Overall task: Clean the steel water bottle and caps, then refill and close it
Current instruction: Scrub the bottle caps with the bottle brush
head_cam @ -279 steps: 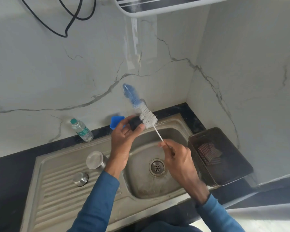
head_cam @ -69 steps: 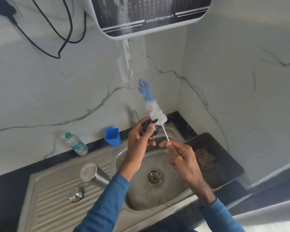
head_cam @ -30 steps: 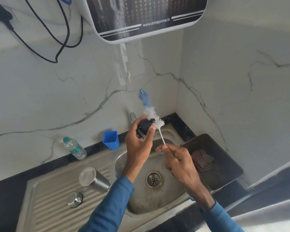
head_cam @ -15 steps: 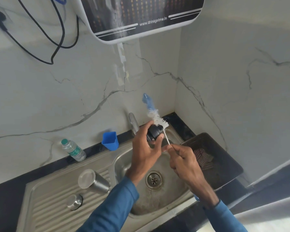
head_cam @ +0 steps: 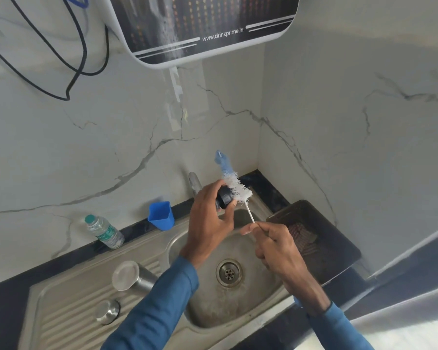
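My left hand (head_cam: 209,221) grips a small black bottle cap (head_cam: 223,199) above the sink basin (head_cam: 210,306). My right hand (head_cam: 276,248) pinches the thin white handle of a bottle brush (head_cam: 237,185), whose white and blue bristles lie against the cap. The steel water bottle (head_cam: 133,277) stands upside down on the drainboard, its flat base facing up. A round steel cap (head_cam: 108,310) lies on the drainboard in front of it.
A tap spout (head_cam: 194,181) rises behind my left hand. A blue plastic cup (head_cam: 161,215) and a small plastic water bottle (head_cam: 104,232) stand on the dark counter at the wall. A dark basket (head_cam: 314,238) sits right of the sink. A water purifier (head_cam: 200,26) hangs overhead.
The brush has slid back and forth against the black cap, and my left hand has turned the cap slightly. The view has drifted a little.
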Demonstrator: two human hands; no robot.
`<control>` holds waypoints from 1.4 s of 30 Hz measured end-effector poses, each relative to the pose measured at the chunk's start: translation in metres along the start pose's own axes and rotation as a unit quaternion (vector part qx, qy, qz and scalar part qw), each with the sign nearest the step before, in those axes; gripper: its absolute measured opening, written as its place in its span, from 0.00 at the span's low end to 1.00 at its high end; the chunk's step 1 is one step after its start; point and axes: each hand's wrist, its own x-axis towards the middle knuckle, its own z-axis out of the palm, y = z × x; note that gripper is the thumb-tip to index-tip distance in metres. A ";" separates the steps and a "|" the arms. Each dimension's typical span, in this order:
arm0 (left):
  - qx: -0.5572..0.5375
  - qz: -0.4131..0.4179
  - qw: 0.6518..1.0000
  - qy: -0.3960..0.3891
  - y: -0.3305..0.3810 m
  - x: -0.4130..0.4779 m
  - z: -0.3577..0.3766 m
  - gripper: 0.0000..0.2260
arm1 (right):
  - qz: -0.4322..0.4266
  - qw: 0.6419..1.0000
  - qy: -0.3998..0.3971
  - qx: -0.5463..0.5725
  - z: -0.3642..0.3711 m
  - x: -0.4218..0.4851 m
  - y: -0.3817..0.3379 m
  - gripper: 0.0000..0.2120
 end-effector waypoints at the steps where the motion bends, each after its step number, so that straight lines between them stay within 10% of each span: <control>1: 0.006 0.013 1.000 -0.013 0.005 -0.004 0.000 0.23 | 0.005 1.000 0.003 0.003 -0.001 0.002 0.000 0.16; 12: -0.176 -0.132 0.975 -0.023 0.002 -0.010 -0.006 0.17 | -0.016 0.999 0.031 -0.022 0.002 0.006 0.002 0.15; 20: -0.434 -0.330 0.838 0.000 -0.002 -0.005 -0.005 0.11 | -0.018 0.999 0.000 -0.043 0.015 0.001 0.008 0.15; 42: -0.391 -0.291 0.873 -0.032 0.006 -0.013 0.006 0.07 | -0.053 0.996 0.017 -0.067 0.013 0.007 0.009 0.14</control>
